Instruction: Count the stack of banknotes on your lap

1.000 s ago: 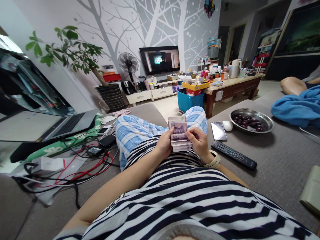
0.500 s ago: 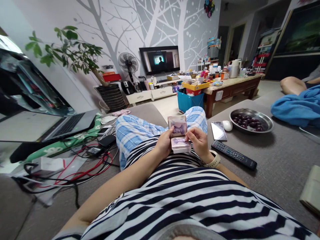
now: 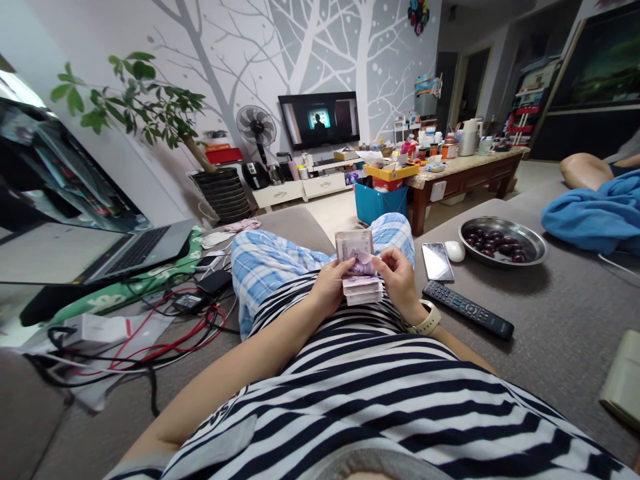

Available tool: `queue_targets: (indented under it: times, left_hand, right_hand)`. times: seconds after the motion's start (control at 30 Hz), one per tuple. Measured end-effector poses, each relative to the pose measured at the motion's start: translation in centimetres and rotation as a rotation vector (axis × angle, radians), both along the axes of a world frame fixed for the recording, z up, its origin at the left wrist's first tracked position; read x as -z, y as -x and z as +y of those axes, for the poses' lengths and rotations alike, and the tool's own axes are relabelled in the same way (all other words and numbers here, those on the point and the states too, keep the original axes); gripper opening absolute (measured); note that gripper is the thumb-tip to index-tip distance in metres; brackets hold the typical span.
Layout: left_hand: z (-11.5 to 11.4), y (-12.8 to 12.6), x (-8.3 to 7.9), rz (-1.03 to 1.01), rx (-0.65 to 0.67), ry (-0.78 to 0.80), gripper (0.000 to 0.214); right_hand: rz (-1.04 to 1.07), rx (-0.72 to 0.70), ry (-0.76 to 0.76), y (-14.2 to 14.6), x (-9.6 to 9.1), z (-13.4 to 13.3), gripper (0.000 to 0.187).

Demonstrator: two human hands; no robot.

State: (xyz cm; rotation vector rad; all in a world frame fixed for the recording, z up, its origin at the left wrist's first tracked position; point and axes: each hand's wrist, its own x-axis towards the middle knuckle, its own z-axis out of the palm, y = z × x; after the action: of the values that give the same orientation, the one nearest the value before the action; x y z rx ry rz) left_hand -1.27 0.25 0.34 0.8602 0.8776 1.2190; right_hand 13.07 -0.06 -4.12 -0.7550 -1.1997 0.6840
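Note:
A stack of purplish banknotes is bent over in my left hand, above my lap. My left fingers are closed round its left side, the thumb lying on the notes' face. The folded-down ends of several notes hang toward my belly, slightly fanned. My right hand, with a pale watch at the wrist, pinches the right edge of one top note, which is lifted and curled between both hands. Fingers partly hide the stack's middle.
On the sofa to my right lie a phone, a white mouse, a black remote control and a metal bowl of dark round fruit. Leftward are a laptop and tangled cables. Another person's knee shows at far right.
The top note's near end has been raised and turned away from me by my right fingers, which moved slightly up. The hanging ends are more fanned. The left thumb has shifted inward.

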Motion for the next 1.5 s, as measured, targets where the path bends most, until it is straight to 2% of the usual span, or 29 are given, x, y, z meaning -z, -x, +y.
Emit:
queue_targets:
  times: [0.3, 0.7, 1.27, 1.5]
  left_hand:
    - [0.15, -0.01, 0.34, -0.008, 0.014, -0.012, 0.005]
    - [0.64, -0.05, 0.93, -0.083, 0.018, 0.024, 0.024]
    - [0.09, -0.11, 0.58, -0.065, 0.020, 0.016, 0.018]
    - [0.36, -0.02, 0.98, -0.074, 0.021, 0.001, 0.016]
  right_hand:
    - [-0.080, 0.012, 0.009, -0.18, 0.07, 0.00, 0.031]
    - [-0.106, 0.006, -0.080, -0.09, -0.03, -0.53, 0.029]
    - [-0.150, -0.026, -0.093, -0.04, -0.06, -0.65, 0.028]
    - [-0.132, -0.038, -0.092, -0.01, -0.06, -0.64, 0.028]
